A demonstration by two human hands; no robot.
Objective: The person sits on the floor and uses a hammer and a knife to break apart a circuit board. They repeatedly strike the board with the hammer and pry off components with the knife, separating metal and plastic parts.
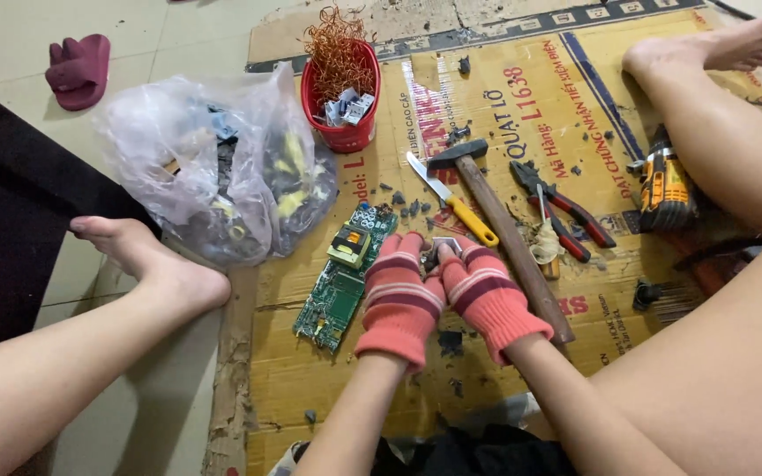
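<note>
On the cardboard sheet [575, 97] spread over the floor, work looks well along but not finished. At far left a clear plastic bag [213, 167] bulges with parts already pulled. Next, a red tub [343, 97] holds tangled copper wire and a few small components. Below it a green circuit board [339, 291] lies flat, a yellow-taped transformer still mounted on it, so that piece seems left to strip. Just right of the board, the left hand [399, 300] and right hand [487, 295], both in pink striped gloves, close together around a small dark metal part [439, 252], fingers curled tight on it between them. Further right lie a yellow-handled knife [451, 201], a hammer [496, 220], red-handled pliers [566, 207] and a yellow power tool [663, 185], all untouched.
</note>
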